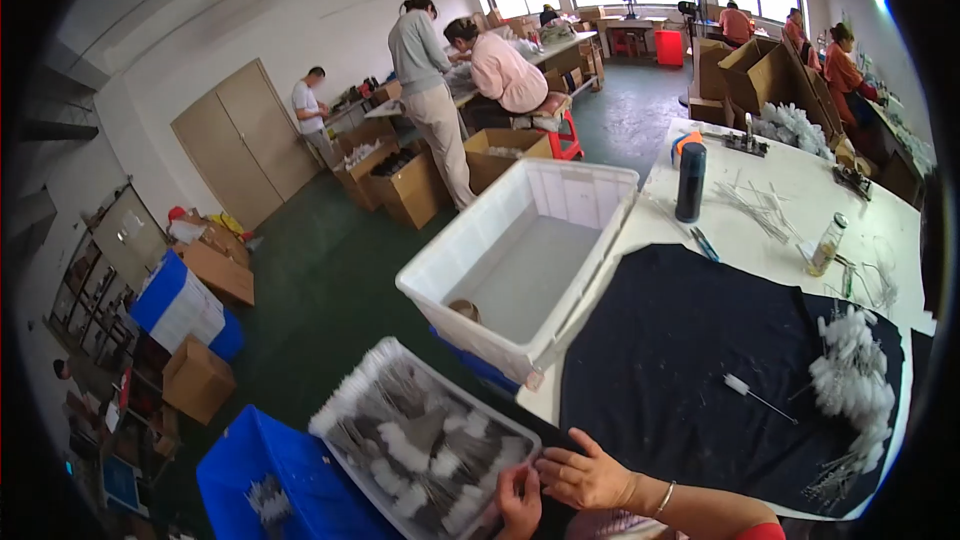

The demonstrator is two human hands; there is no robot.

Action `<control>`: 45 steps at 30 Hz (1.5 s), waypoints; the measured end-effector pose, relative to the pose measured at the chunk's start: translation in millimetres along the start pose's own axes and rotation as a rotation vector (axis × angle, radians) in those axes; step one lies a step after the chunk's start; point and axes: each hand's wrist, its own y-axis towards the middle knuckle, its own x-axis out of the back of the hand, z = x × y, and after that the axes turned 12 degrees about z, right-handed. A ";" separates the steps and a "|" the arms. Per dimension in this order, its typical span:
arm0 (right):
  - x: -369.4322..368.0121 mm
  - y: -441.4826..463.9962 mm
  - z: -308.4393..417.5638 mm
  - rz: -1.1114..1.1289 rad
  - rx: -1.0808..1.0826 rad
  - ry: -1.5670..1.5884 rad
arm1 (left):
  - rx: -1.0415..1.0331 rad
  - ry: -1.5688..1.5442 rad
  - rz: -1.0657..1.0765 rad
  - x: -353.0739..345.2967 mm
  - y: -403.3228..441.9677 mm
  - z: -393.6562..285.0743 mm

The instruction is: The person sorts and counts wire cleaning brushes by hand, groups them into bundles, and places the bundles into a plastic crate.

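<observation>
My left hand (518, 502) is at the near right rim of a grey plastic bin (520, 427), its fingers curled in; whatever they hold, if anything, is hidden. My right hand (588, 478), with a ring and a bracelet, meets the left fingertips; its thumb stands apart from its stretched fingers, and no object shows in it. Many small white-bristled wire brushes (405, 447) fill the bin. A single brush (760, 398) lies on the black cloth (680, 340), and a heap of brushes (853, 370) rests at the cloth's right side.
Beyond the bin stands a large white tub (420, 285) with a tape roll (464, 309) inside. A blue crate (225, 460) is at the left. The white table (745, 165) bears a dark flask (690, 183), a glass bottle (826, 245) and loose wires. Several people work farther off.
</observation>
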 end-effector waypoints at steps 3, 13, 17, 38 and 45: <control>14.6 -47.1 38.1 0.025 0.086 0.063 | -0.060 0.172 0.118 -5.6 5.4 -17.7; 30.8 -203.8 144.1 -0.181 -0.614 0.029 | -0.065 -0.076 0.476 -58.7 -23.1 -95.7; 35.1 -221.5 169.5 -0.290 -0.824 0.035 | -0.027 -0.135 0.648 -83.2 -20.6 -125.4; 94.6 -294.8 -16.9 -0.056 -1.423 -0.385 | 0.330 0.004 1.020 -157.7 -47.0 -135.6; 90.8 -305.1 -12.3 -0.091 -1.450 -0.183 | 0.357 -0.083 1.049 -196.3 -32.9 -133.8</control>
